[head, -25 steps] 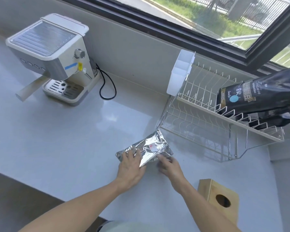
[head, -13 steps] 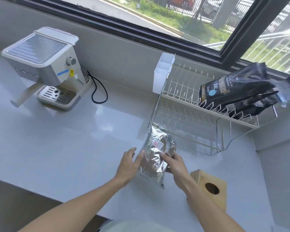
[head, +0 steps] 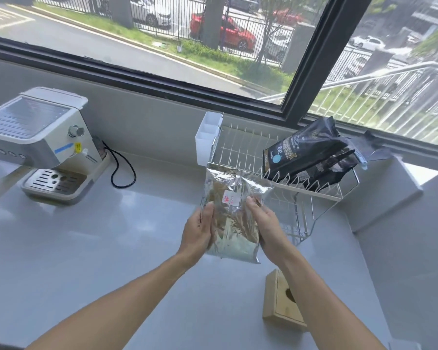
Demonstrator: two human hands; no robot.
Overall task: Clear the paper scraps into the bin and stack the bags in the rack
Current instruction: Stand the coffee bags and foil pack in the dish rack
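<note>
Fingers of both hands clasp the foil bag, now lifted upright off the counter before the rack, ready for stacking.

Coffee machine left, rack right on the counter, box before the rack.

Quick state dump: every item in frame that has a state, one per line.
Silver bag: upright, held off the counter between both hands, in front of the rack.
Left hand: on the bag's left edge.
Right hand: on its right edge.
Black bags: lying tilted on the rack's top shelf.
Rack: standing.
Coffee machine: cord loose on counter.
</note>
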